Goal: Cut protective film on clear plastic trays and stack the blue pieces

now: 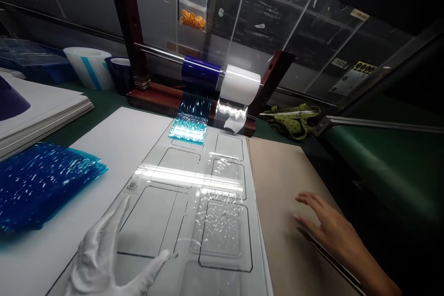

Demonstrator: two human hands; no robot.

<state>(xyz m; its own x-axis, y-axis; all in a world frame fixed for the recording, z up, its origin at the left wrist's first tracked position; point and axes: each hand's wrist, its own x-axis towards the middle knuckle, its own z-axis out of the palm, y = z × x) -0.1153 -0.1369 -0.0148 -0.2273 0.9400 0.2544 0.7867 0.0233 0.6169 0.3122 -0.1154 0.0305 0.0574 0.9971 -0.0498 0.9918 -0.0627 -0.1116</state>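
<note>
My left hand (104,259), in a white glove, hovers with spread fingers over the near end of a clear plastic sheet (194,194) with cut-out rectangular outlines. The sheet lies on a white board (114,143). My right hand (333,231) is bare, fingers apart, resting on the right edge of a brown cardboard sheet (280,185). It holds nothing. At the sheet's far end a strip of blue film (189,127) hangs from a blue roll (201,73) on a dispenser rod.
A white tape roll (241,84) sits beside the blue one on the wooden dispenser stand (156,95). Crumpled blue film (38,180) lies at left. Stacked white boards (34,111), two more rolls (92,67), and a green dotted bag (294,120) are around.
</note>
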